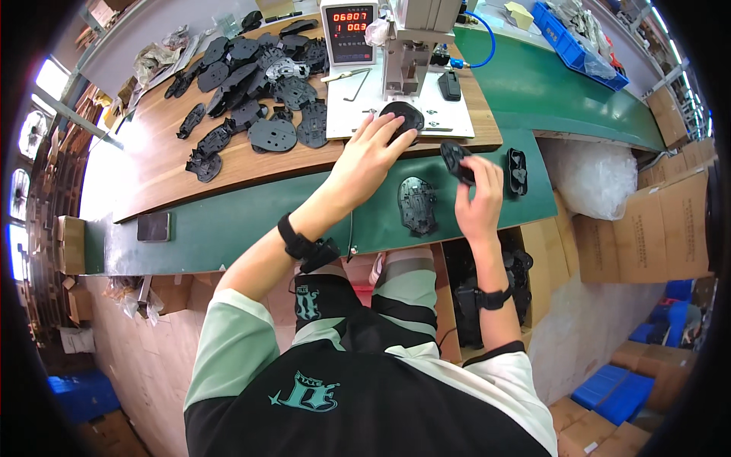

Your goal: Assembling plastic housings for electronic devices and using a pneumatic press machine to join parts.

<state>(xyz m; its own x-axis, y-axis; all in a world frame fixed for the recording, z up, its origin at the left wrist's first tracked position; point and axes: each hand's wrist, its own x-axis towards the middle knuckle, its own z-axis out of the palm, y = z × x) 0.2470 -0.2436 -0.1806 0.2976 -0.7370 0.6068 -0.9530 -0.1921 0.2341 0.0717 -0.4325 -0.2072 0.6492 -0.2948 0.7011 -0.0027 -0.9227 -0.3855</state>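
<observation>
Black plastic parts shaped like computer-mouse shells lie about the bench. My left hand reaches to the white base plate of a small press, its fingers stretched and spread over a rounded black shell below the press head. My right hand is closed on another black shell, held tilted above the green bench edge. Between my two arms, a black mouse base lies on the green mat. To the right of my right hand rests a narrow black part with raised edges.
Several black shells are heaped on the wooden board at left. The press has a display box; a hex key lies before it. A phone lies at front left. An open carton of black parts stands below my right arm.
</observation>
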